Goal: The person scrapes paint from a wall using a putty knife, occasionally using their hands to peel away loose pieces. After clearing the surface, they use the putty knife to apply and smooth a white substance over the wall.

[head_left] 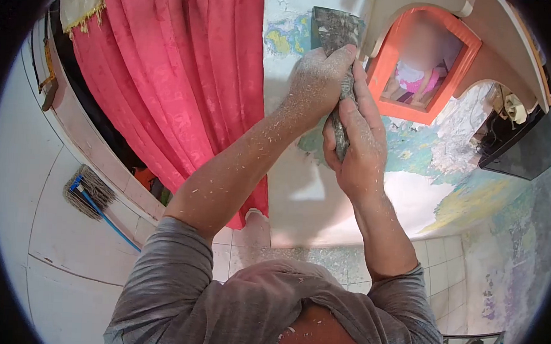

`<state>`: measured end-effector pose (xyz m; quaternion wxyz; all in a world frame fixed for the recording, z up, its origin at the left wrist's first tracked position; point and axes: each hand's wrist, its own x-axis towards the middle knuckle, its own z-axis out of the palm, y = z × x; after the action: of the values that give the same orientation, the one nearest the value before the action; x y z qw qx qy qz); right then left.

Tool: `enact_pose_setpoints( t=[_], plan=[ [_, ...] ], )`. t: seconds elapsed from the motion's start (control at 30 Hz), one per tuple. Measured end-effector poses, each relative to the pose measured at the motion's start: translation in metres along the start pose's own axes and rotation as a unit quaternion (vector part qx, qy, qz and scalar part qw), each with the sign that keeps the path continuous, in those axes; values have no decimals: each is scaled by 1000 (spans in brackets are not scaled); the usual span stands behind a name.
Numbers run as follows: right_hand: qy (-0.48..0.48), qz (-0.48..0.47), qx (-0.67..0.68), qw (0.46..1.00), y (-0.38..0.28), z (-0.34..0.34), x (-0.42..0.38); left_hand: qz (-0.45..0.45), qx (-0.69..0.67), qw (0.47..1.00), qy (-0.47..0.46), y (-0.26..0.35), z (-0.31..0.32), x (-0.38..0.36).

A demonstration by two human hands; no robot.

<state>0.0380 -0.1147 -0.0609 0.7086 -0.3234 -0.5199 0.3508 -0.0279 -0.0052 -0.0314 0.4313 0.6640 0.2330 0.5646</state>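
Both my hands hold one scraper (336, 28), its wide, dirty blade up against the wall (288, 13) where paint is patchy. My left hand (319, 82) is closed on it just below the blade. Lower down, my right hand (363, 136) wraps round the worn, dusty handle. Pale dust and small flakes cover both forearms. Blue, green and yellow patches show on the wall beside the blade and below my right hand.
An orange-framed picture (435, 114) is close to the right of my hands. A pink curtain (163, 75) hangs at left. A mop (90, 191) with a blue handle is at lower left. A dark box-shaped object (516, 149) stands at right. Dust lies on the tiled floor (446, 265).
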Motion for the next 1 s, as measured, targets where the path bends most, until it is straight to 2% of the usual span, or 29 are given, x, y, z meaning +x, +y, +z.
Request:
enact_pose_setpoints(
  t=[0.07,0.1,0.17,0.2,0.27,0.33,0.37,0.4,0.43,0.5,0.53,0.6,0.63,0.67,0.73,0.77,0.8,0.87,0.9,0.93,1.0],
  plan=[
    [9,17,-20,1000,5,-1,-6,72,-22,996,-49,-22,-3,1],
    [9,13,-21,1000,7,-3,-10,75,-23,996,-50,-21,1,-4],
    [-2,15,-28,1000,12,-6,-22,-16,-37,999,6,-20,7,-18],
    [-2,14,-28,1000,11,-6,-14,-16,-37,999,6,-16,6,-11],
    [-5,-21,7,1000,5,-6,4,91,0,995,-37,-7,4,7],
    [2,-12,-2,1000,4,-3,-3,115,10,993,-39,-19,-1,6],
    [0,-6,-10,1000,8,-5,-9,209,157,965,-25,-32,-3,4],
    [-2,-4,-17,1000,11,-6,-11,300,299,906,-9,-32,-3,4],
    [-3,-7,-17,1000,13,-7,-9,303,299,905,-8,-33,-1,4],
    [26,-12,-24,999,16,-8,-6,282,164,945,-9,-33,5,3],
    [29,-10,-24,999,14,-10,4,280,163,946,-12,-21,5,10],
    [-24,-127,-97,987,0,-14,33,120,89,987,-60,11,8,38],
    [6,-63,25,998,-15,-2,31,12,-13,998,-59,21,12,38],
    [5,-68,24,997,-15,-4,25,16,-12,998,-59,18,11,35],
    [-11,-26,37,999,-6,-9,5,249,145,956,-48,-12,4,18],
    [-12,-30,38,999,-1,-10,0,361,252,898,-6,-32,3,11],
    [-6,-23,24,999,6,-10,-5,364,252,897,-5,-31,3,14],
    [3,-13,11,1000,6,-10,0,323,291,901,-7,-29,3,21],
    [-9,-31,11,999,-2,-11,14,207,81,974,-46,-16,7,32],
    [-24,-52,10,998,-12,-11,31,205,80,974,-46,5,9,32],
    [-44,-76,11,996,-20,-9,36,36,-92,993,-59,41,10,34]
  ],
)
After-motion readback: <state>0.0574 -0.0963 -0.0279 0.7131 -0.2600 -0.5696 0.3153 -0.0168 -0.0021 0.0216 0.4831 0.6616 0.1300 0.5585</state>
